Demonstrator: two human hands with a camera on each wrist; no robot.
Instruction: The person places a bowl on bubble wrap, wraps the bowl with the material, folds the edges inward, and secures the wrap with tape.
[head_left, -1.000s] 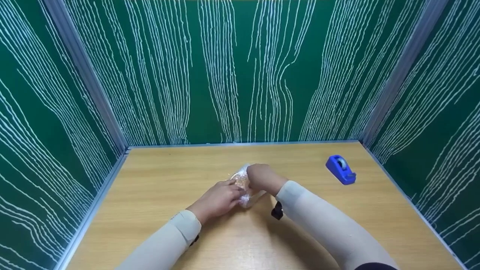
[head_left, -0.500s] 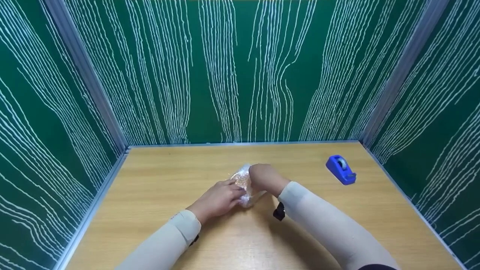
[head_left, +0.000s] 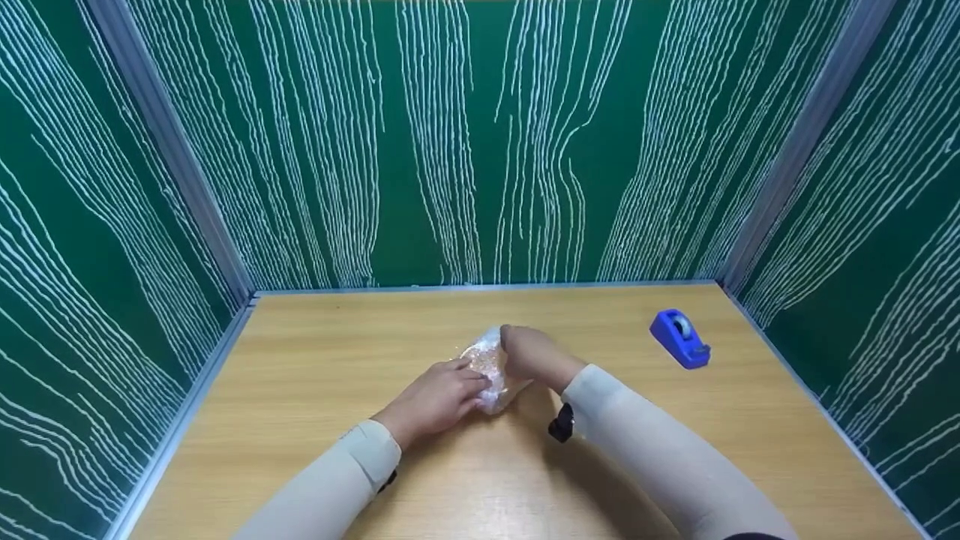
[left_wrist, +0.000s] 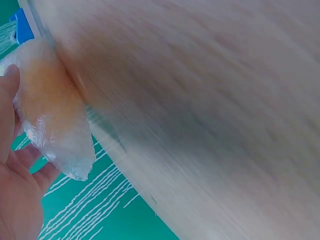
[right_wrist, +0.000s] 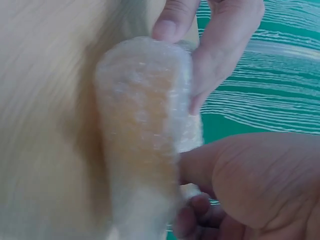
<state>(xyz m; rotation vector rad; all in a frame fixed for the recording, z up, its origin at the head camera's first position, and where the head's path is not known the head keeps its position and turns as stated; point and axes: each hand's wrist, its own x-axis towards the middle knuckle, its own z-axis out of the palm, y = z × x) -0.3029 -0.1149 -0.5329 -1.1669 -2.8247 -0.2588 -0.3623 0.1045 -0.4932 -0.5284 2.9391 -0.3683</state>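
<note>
A bundle of clear bubble wrap (head_left: 486, 366) lies on the table between both hands. Something orange-brown shows blurred through its layers, and the wrap hides what it is. My left hand (head_left: 442, 395) grips the bundle from the left, fingers over its top. In the left wrist view, the thumb and fingers of that hand lie around the bubble-wrapped bundle (left_wrist: 55, 107). From the right, my right hand (head_left: 538, 357) pinches the wrap's edge; its curled fingers (right_wrist: 192, 217) and thumb show at the side of the bundle in the right wrist view.
A blue tape dispenser (head_left: 681, 339) with a roll of tape stands at the table's right rear. Green panels (head_left: 480, 150) with white wavy lines close in the wooden table (head_left: 337, 330) at the back and both sides, joined by grey metal posts (head_left: 806, 135).
My right hand has shifted slightly to the right, and a little more of the bubble wrap shows beside it. The left hand stays in place on the bundle.
</note>
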